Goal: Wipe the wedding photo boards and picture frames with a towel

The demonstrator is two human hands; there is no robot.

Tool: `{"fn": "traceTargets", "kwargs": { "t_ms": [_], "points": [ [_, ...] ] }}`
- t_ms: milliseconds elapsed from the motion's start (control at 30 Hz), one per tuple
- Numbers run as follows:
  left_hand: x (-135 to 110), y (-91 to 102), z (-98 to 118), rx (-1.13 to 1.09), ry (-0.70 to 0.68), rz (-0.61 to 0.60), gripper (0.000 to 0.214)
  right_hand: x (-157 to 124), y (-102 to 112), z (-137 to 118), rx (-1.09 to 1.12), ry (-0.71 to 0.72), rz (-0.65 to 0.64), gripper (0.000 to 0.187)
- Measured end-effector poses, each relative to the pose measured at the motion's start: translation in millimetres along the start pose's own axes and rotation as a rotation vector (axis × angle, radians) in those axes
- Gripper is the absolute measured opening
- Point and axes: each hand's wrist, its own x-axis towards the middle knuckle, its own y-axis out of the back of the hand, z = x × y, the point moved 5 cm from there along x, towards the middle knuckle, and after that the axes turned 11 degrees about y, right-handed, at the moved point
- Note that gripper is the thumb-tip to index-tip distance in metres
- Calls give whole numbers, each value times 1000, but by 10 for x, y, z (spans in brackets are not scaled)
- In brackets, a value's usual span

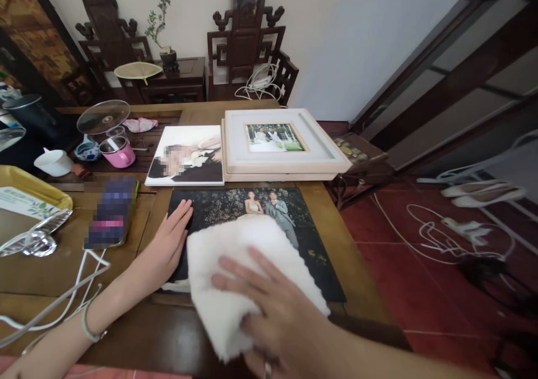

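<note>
A dark photo panel (305, 227) with two people in wedding clothes lies flat on the wooden table. Along its left edge rests my left hand (173, 247), fingers stretched out flat and holding nothing. My right hand (271, 300) presses a white towel (218, 239) onto the panel, the thumb bent under a fold of it. The towel hides the panel's lower middle, and the right fingers are slightly blurred. Just beyond the panel are a white-edged photo board (197, 155) and a pale picture frame (290, 166) on top of another frame.
Left on the table (168, 334) are a phone (111, 213), white cables (79, 289), a gold tray (31, 185), a pink mug (117, 153) and a glass lid (103, 117). Dark wooden chairs (247, 31) stand behind. Cords (445, 239) and pale shoes (483, 193) are at right.
</note>
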Motion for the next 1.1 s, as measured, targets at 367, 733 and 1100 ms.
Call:
{"fn": "traceTargets", "kwargs": {
  "t_ms": [367, 733, 1100],
  "points": [
    [-2, 120, 28, -214, 98, 70, 50, 391, 11, 478, -108, -197, -58, 23],
    [-25, 177, 71, -220, 107, 123, 52, 146, 93, -114, 68, 179, -155, 22],
    [-78, -41, 75, 130, -36, 34, 52, 280, 482, 734, 322, -368, 240, 27]
  ]
}}
